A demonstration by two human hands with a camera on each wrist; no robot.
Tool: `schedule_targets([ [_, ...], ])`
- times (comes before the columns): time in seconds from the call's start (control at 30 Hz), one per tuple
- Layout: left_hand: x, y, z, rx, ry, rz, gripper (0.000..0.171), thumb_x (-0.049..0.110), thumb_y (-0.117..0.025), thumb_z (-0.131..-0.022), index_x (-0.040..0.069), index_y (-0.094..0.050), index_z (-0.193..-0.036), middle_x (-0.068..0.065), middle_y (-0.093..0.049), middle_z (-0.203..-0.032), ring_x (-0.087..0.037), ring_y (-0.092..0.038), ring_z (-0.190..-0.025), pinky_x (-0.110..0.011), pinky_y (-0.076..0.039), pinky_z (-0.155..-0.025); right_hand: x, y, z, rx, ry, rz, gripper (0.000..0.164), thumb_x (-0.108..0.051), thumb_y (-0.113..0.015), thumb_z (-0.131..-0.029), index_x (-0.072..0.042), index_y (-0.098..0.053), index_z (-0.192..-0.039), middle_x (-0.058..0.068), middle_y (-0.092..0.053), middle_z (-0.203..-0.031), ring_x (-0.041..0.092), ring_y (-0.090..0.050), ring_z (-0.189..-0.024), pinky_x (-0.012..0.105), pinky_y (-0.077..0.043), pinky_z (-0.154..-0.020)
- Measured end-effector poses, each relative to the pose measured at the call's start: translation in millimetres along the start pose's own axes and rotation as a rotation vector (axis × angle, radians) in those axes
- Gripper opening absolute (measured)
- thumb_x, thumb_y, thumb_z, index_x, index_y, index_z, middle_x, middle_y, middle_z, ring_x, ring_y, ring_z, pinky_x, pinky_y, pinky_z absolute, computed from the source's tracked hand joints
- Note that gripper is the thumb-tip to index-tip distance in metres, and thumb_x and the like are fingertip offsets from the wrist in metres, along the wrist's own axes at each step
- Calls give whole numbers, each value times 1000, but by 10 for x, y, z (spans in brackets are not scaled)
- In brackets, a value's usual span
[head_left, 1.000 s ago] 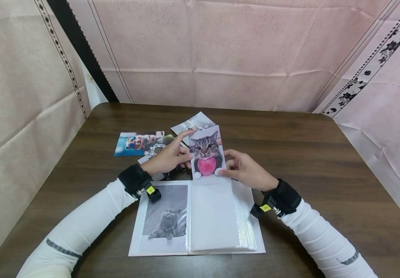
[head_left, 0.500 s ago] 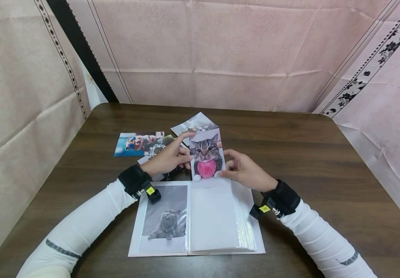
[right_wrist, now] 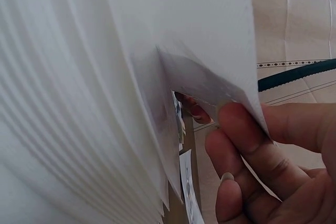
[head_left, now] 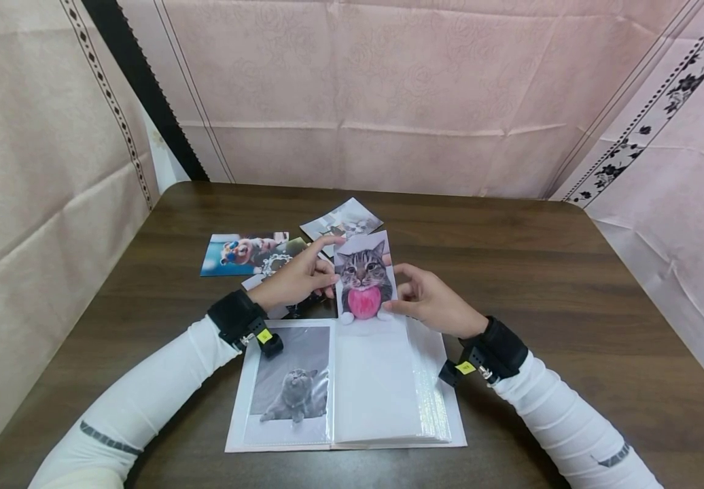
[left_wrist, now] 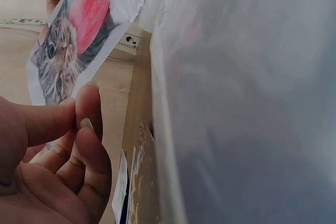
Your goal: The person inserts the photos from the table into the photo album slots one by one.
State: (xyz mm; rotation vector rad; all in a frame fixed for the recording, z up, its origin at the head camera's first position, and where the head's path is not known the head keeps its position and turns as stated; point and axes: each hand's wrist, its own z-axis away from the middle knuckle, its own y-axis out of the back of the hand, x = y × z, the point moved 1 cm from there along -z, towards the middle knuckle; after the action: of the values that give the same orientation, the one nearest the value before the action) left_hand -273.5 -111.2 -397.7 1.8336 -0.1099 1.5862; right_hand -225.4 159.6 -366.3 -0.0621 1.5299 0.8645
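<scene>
A cat photo (head_left: pixel 361 268) with a pink heart stands at the top of the open photo album's (head_left: pixel 376 387) right page. Clear, wrinkled plastic covers its lower end in the left wrist view. My left hand (head_left: pixel 297 278) pinches the photo's left edge between thumb and fingers, with the index finger stretched toward its upper corner. On the other side, my right hand (head_left: pixel 437 299) pinches the photo's lower right edge together with the sleeve's top corner. From the right wrist, the photo's shape shows faintly through the white page (right_wrist: pixel 199 19). The left page holds a grey kitten photo (head_left: pixel 297 387).
Behind the left hand lie loose photos, among them a blue one with a pig (head_left: pixel 244 251) and a pale one (head_left: pixel 346 216) at the back. They rest on a dark wooden table (head_left: pixel 511 251). Pale patterned cloth (head_left: pixel 389 88) hangs behind it and at both sides.
The cat photo has slid slightly down toward the album, showing more of the pale photo behind it. Both hands keep their hold and have barely moved.
</scene>
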Motion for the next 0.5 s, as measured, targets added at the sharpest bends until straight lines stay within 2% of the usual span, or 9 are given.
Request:
schedule_targets([
  [0.1,9,1,6,0,16,5,62,7,-56,-104,26,-28,-155,-11,-69,-89,-24,-69,-78,-35,-53,-71,2,-1,2,-2,-1,-6,61,-4,-72,-93,0,-40,-145,15,-74,-93,22,-63,-83,20,-44,-64],
  [0.3,21,2,11,5,41,9,56,10,-55,-105,26,-32,-153,-10,-68,-92,-24,-69,-79,-34,-52,-73,7,-2,-2,-2,-3,-8,61,-4,-72,-93,0,-40,-145,15,-74,-95,22,-63,-84,20,-44,-67],
  [0.5,19,7,7,5,35,9,52,9,-54,-105,23,-35,-152,-12,-68,-92,-25,-68,-77,-33,-53,-73,13,-6,-9,-5,-6,-6,64,-4,-71,-93,0,-38,-148,15,-74,-92,22,-62,-81,21,-43,-65],
])
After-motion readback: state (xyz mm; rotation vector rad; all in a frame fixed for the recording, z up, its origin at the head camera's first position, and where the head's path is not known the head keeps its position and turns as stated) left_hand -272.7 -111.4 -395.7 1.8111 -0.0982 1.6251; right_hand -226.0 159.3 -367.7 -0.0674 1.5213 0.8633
